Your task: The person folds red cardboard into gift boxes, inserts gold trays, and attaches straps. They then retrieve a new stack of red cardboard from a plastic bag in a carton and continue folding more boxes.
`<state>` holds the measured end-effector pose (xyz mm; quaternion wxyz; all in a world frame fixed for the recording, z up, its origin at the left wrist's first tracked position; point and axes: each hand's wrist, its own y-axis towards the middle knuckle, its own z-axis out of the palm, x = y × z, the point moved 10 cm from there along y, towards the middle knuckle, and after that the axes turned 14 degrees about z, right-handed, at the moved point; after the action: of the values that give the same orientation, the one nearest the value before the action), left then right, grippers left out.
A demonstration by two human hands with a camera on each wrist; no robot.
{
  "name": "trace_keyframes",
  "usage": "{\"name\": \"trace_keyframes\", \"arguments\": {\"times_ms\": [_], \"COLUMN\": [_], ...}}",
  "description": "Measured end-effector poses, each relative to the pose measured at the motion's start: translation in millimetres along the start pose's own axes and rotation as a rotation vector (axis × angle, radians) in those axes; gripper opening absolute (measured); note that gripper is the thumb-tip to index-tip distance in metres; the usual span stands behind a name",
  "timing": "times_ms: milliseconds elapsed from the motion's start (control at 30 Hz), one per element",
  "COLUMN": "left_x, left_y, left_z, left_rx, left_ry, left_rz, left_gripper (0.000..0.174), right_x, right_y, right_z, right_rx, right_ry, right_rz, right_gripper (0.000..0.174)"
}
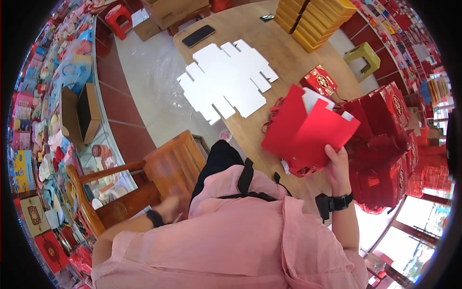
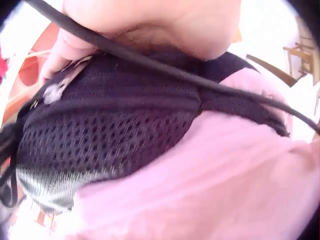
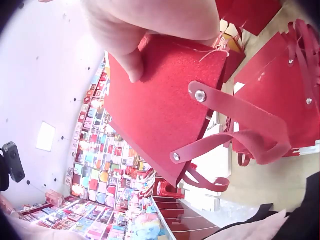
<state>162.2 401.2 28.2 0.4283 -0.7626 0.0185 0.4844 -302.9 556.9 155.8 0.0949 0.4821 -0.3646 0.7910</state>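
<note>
My right hand (image 1: pixel 335 156) grips the lower corner of a flat red glitter paper bag (image 1: pixel 308 129) and holds it up over the wooden table (image 1: pixel 284 62). The right wrist view shows the thumb (image 3: pixel 131 62) pressed on the bag's red face (image 3: pixel 160 115), with a riveted red strap handle (image 3: pixel 235 122) hanging off it. A white insert (image 1: pixel 315 98) sticks out of the bag's top. My left hand (image 1: pixel 166 207) is down at my left side by the pink shirt, blurred. In the left wrist view its fingers (image 2: pixel 60 50) lie against a black mesh pouch (image 2: pixel 110 135); the grip is unclear.
White die-cut card sheets (image 1: pixel 226 79) lie flat on the table beside a black phone (image 1: pixel 198 35) and stacked yellow boxes (image 1: pixel 313 19). Red gift boxes and bags (image 1: pixel 385 144) pile up at the right. A wooden chair (image 1: pixel 159 178) stands at my left; shelves of goods line the walls.
</note>
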Motion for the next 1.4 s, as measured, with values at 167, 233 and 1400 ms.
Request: {"name": "trace_keyframes", "arguments": {"times_ms": [167,233,1400], "left_x": [-203,-290,-341], "left_y": [58,59,121], "left_z": [97,168,353], "left_rx": [0.526,0.790,1.423], "left_ry": [0.058,-0.013,0.714], "left_rz": [0.505,0.832,1.142], "left_gripper": [0.043,0.055,0.036], "right_x": [0,8,-4], "right_y": [6,7,-26], "right_z": [46,69,-37], "right_rx": [0.313,0.458,-0.419], "right_ry": [0.212,0.342,-0.647], "right_rz": [0.089,0.129,-0.244], "right_gripper": [0.044,0.043,0.026]}}
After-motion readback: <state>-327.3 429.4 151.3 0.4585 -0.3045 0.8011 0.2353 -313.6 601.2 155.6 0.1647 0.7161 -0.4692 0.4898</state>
